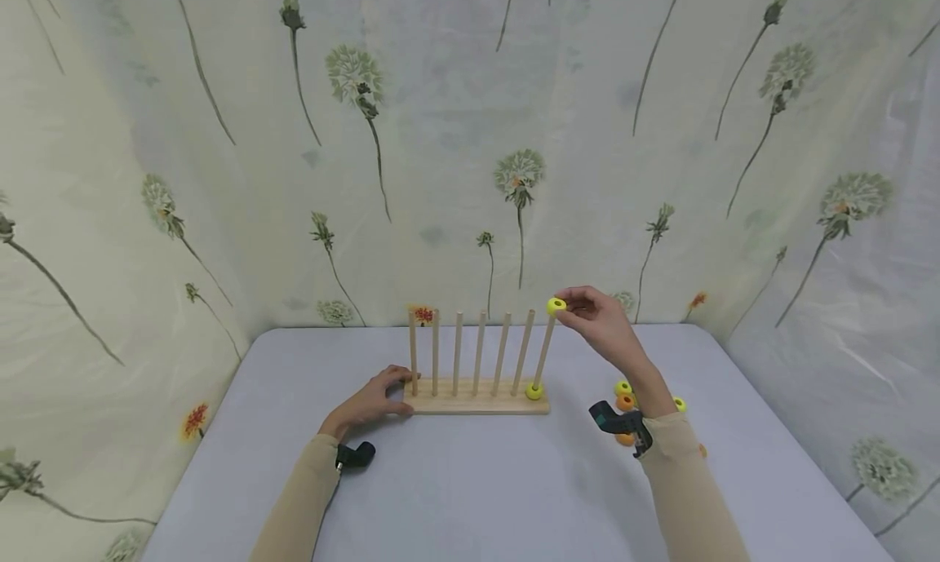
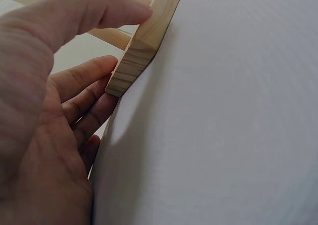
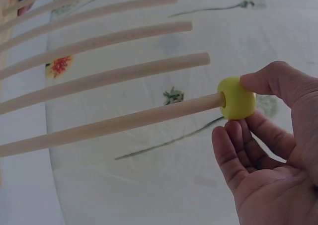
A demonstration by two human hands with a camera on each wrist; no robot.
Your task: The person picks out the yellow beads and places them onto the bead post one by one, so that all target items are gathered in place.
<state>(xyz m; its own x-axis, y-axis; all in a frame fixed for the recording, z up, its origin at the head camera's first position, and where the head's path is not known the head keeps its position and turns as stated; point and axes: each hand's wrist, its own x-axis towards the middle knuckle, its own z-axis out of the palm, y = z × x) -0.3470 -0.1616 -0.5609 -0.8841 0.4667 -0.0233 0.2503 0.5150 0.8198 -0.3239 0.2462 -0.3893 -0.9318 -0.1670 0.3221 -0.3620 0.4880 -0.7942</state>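
Note:
A wooden rack point(image 1: 473, 409) with several upright pegs stands on the table. My left hand point(image 1: 374, 397) grips its left end, thumb on the front edge and fingers behind, as the left wrist view also shows. At the rack's right end, my right hand point(image 1: 604, 321) pinches a yellow bead point(image 3: 238, 98) between thumb and fingers. The bead sits at the top of the rightmost peg point(image 3: 124, 123), the peg's tip inside its hole. Another yellow bead point(image 1: 534, 391) rests at the foot of that same peg.
Loose beads lie on the table to the right, partly hidden by my right forearm: a yellow bead point(image 1: 679, 404) and an orange bead point(image 1: 625, 402) among them. The white table point(image 1: 470, 488) meets a flower-printed curtain point(image 1: 441, 138) behind and at both sides.

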